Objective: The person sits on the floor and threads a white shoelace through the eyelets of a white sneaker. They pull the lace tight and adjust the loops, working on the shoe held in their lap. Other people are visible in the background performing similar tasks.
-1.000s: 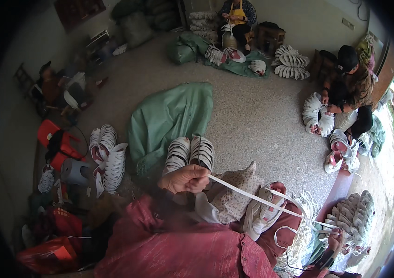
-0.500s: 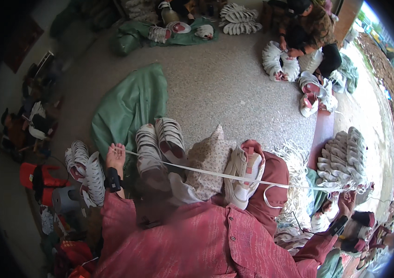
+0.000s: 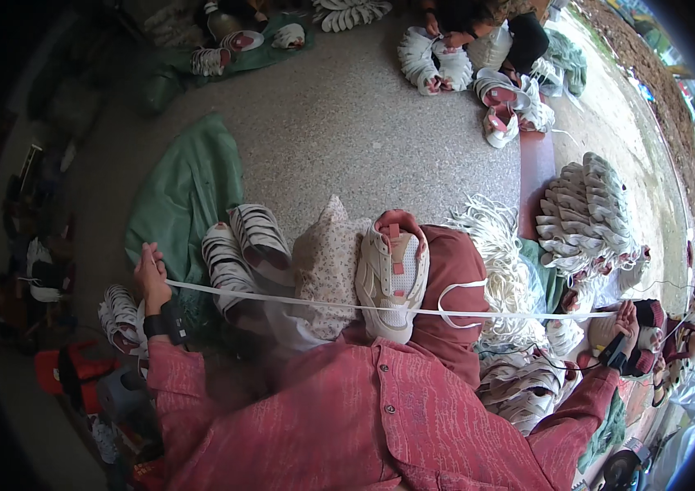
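A white shoelace (image 3: 327, 305) is stretched nearly straight across my lap. Its left end is closed in the fingers of my left hand (image 3: 151, 278), held out to the left. Far to the right, the fingers of my right hand (image 3: 627, 324) grip the other end. Under the lace, a beige and white sneaker (image 3: 390, 262) with a pinkish lining rests on my lap, its opening away from me. A loose white loop (image 3: 445, 299) hangs beside it over my dark red trouser leg; whether the lace is threaded in the sneaker I cannot tell.
Left of my lap stand stacked shoe uppers (image 3: 259, 233) beside a green sheet (image 3: 188, 192). A floral cloth (image 3: 329, 254) lies left of the sneaker. To the right are a heap of white laces (image 3: 499, 270) and piled uppers (image 3: 584, 213). A co-worker's hands (image 3: 454, 37) handle uppers at the back.
My hands have drawn farther apart, and the lace spans more of the picture and lies more level. My view has shifted, so the surroundings sit higher and farther left.
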{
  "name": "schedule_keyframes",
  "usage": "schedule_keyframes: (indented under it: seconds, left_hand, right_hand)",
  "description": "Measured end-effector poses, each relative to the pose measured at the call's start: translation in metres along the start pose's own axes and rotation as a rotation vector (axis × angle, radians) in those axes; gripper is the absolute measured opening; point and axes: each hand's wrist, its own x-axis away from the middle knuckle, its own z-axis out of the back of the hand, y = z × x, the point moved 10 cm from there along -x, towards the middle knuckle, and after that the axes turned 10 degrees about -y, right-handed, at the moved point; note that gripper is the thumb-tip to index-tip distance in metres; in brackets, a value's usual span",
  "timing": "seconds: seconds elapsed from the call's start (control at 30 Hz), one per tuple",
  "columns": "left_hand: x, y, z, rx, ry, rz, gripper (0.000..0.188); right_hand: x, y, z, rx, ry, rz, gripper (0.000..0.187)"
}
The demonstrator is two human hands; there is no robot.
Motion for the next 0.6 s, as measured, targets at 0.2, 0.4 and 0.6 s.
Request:
schedule_keyframes:
  seconds: [0.2,0.4,0.6]
  left_hand:
    - [0.159,0.062,-0.291,-0.42,-0.807,-0.08,0.026]
    - [0.268,0.025,-0.436,-0.706,-1.267,-0.497,0.046]
    - [0.269,-0.015,-0.433,-0.753,-1.334,-0.404,0.054]
  right_hand:
    - [0.086,0.123,-0.383,0.361,-0.538,-0.133,0.031]
    - [0.256,0.182,-0.603,0.864,-1.335,0.095,0.026]
    - [0.261,0.25,-0.58,0.767,-1.361,-0.239,0.024]
